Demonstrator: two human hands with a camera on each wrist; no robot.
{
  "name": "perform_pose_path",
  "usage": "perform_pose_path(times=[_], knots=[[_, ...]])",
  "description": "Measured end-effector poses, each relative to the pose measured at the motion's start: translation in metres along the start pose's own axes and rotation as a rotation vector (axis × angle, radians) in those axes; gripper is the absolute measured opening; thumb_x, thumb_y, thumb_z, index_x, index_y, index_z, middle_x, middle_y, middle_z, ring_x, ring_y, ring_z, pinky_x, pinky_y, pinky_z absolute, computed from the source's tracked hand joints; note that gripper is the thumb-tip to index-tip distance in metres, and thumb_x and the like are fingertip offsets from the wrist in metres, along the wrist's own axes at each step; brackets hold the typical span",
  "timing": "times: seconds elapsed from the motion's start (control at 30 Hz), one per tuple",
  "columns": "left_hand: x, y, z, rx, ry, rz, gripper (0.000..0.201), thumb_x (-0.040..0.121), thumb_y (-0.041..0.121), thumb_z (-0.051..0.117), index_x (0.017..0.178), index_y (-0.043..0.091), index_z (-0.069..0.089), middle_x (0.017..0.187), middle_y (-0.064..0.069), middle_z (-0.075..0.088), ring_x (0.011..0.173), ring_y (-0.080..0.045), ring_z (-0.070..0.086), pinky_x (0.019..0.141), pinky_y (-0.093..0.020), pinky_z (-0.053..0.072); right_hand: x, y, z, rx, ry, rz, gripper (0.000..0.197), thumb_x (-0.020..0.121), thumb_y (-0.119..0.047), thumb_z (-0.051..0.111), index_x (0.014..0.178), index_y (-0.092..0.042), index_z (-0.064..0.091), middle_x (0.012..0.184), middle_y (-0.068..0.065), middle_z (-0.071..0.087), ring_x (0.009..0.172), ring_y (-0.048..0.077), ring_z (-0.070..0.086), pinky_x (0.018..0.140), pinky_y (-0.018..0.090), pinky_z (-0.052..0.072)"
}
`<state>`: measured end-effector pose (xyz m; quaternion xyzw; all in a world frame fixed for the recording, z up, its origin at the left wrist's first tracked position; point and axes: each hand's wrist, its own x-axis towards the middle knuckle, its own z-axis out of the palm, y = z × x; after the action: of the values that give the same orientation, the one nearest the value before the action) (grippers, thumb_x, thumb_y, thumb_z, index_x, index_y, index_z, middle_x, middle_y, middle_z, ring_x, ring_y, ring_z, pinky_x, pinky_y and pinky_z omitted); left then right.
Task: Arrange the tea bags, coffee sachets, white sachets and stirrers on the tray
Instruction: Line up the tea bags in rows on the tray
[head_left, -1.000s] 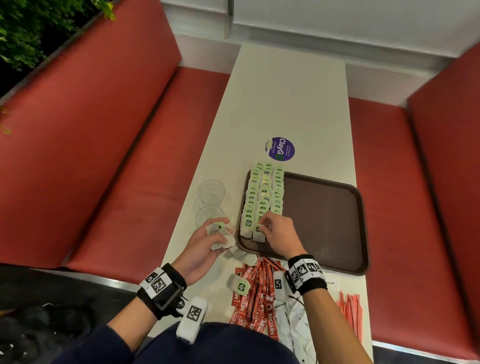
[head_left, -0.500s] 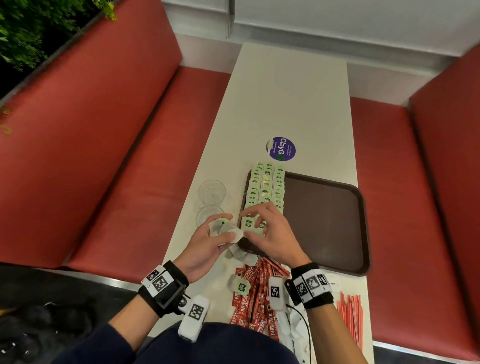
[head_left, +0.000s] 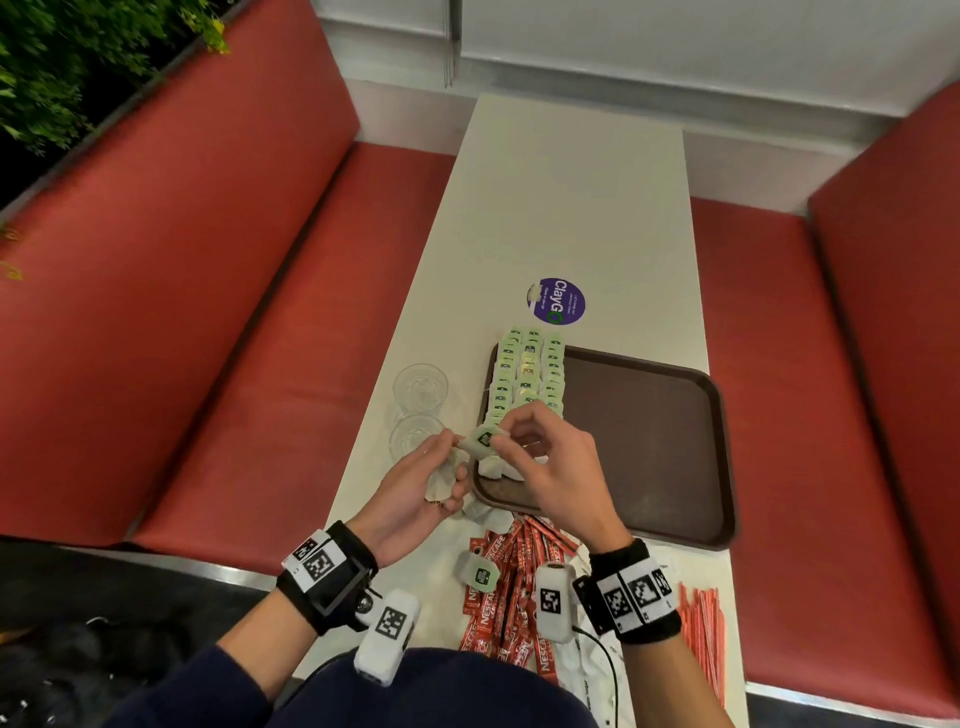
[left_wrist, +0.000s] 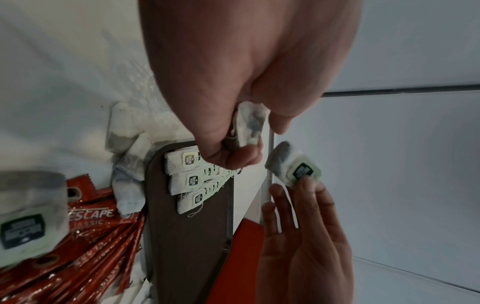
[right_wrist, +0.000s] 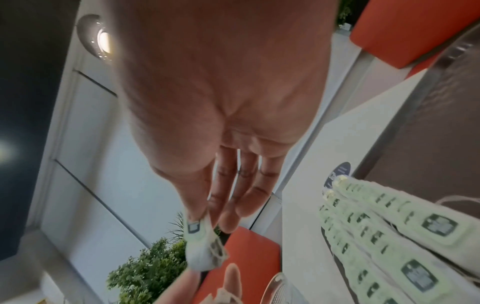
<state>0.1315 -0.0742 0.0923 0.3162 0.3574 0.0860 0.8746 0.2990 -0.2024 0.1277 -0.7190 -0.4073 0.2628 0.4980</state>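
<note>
The right hand (right_wrist: 221, 102) pinches a tea bag (right_wrist: 203, 246) at its fingers (right_wrist: 197, 207); rows of tea bags (right_wrist: 384, 230) lie right of them.

The person wore dark navy sleeves (head_left: 171, 691) pushed up the forearms. Each wrist carried a black band (head_left: 332, 571) with white square-patterned marker tags and a white camera block (head_left: 387, 636); a thin black cable (head_left: 605, 649) trailed from the right one.

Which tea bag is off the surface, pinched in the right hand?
The tea bag pinched at its green tag by the right hand, above the tray's near-left corner; the rowed tea bags lie flat.
</note>
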Motion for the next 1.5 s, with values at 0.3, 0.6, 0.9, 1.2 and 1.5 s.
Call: perform_pose_path(times=[0.3,0.6,0.9,1.2,1.5], knots=[[0.006,-0.007,0.014,0.317,-0.003,0.143,0.026,0.101,0.032,0.076,0.113,0.013,0.065,0.083,-0.009,0.048,0.062,-0.014,0.039,0.056,-0.026,0.029,0.006,0.000,-0.005,-0.043,0.092,0.038,0.006,0.099,-0.030,0.081,0.101,-0.030,0.075,0.095,-0.016,0.079,0.095,0.007,0.075,0.079,0.021,0.054],[0.013,-0.012,0.018,0.252,0.070,0.077,0.020,0.106,0.029,0.070,0.121,0.017,0.067,0.084,-0.006,0.056,0.069,-0.015,0.049,0.064,-0.031,0.036,0.005,0.023,-0.019,-0.036,0.208,0.036,0.007,0.101,-0.020,0.079,0.103,-0.024,0.074,0.098,-0.015,0.079,0.095,0.006,0.076,0.084,0.018,0.059],[0.005,-0.017,-0.010,0.081,0.135,0.006,0.033,0.102,0.000,0.061,0.135,0.004,0.058,0.096,-0.018,0.063,0.086,-0.030,0.060,0.075,-0.038,0.048,0.000,0.107,-0.030,-0.307,-0.015,0.238,0.011,0.103,-0.018,0.076,0.101,-0.027,0.070,0.093,-0.013,0.076,0.092,-0.007,0.069,0.080,0.012,0.055],[0.004,-0.014,-0.011,0.069,0.107,0.007,0.041,0.101,-0.005,0.053,0.142,-0.004,0.055,0.101,-0.021,0.066,0.089,-0.033,0.064,0.079,-0.041,0.051,0.013,0.138,-0.012,-0.431,0.054,0.291,0.009,0.104,-0.024,0.074,0.100,-0.030,0.068,0.098,-0.010,0.066,0.090,0.006,0.066,0.085,0.035,0.061],[0.000,-0.010,-0.007,0.083,0.020,0.011,0.047,0.105,-0.013,0.034,0.143,-0.001,0.058,0.129,-0.039,0.066,0.119,-0.046,0.070,0.109,-0.053,0.056,0.014,0.115,-0.006,-0.414,0.223,0.258,0.021,0.105,-0.029,0.070,0.126,-0.027,0.065,0.119,-0.005,0.055,0.095,0.008,0.063,0.089,0.037,0.059]])
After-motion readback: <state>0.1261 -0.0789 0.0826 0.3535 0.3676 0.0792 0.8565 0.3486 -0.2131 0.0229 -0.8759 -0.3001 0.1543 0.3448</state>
